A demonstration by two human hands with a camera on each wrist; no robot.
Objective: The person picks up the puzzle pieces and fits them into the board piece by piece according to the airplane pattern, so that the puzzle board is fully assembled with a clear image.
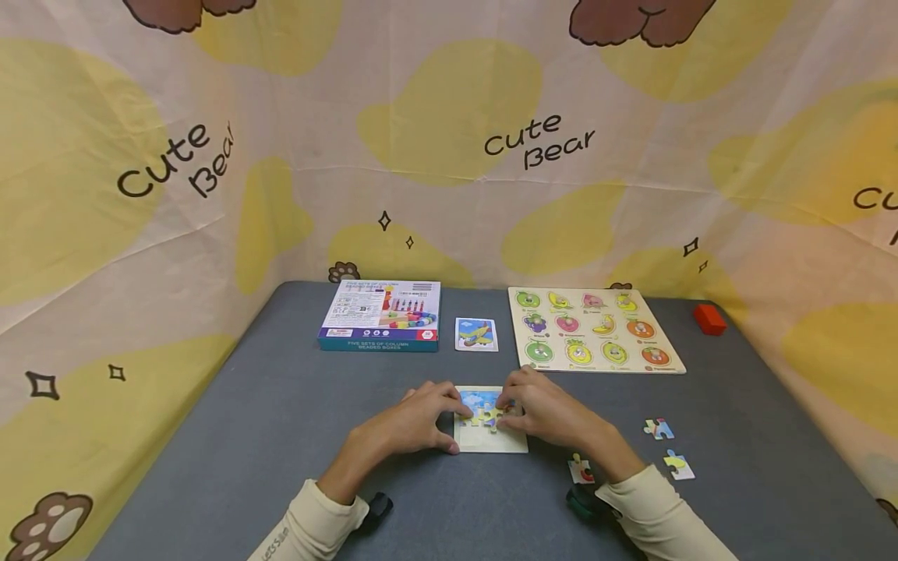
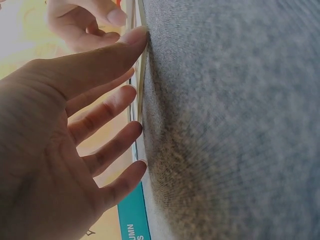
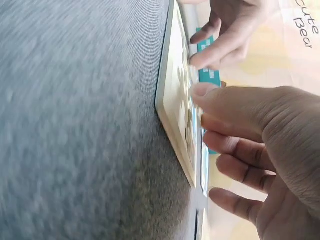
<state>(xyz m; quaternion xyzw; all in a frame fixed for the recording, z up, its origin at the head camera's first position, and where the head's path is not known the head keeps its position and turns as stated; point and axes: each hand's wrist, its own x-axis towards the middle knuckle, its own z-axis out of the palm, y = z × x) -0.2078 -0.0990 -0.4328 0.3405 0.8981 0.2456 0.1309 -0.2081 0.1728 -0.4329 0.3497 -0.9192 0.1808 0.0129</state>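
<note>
A small wooden puzzle board [image 1: 491, 442] lies at the table's middle, its far part filled with blue-sky pieces and its near part bare. My left hand [image 1: 421, 417] steadies the board from the left, thumb at the near left corner, index fingertip on the assembled pieces; in the left wrist view its fingers [image 2: 107, 155] are spread along the edge. From the right, my right hand [image 1: 543, 405] pinches a yellowish puzzle piece [image 1: 493, 418] between thumb and index finger over the board. Its fingertips partly cover the piece.
Loose puzzle pieces lie to the right: one blue and red [image 1: 658, 428], one yellow [image 1: 678, 465], one beside the right wrist [image 1: 581, 470]. Behind stand a beading-set box [image 1: 379, 315], an airplane picture card [image 1: 476, 334], a fruit board [image 1: 589, 336] and a red block [image 1: 710, 319].
</note>
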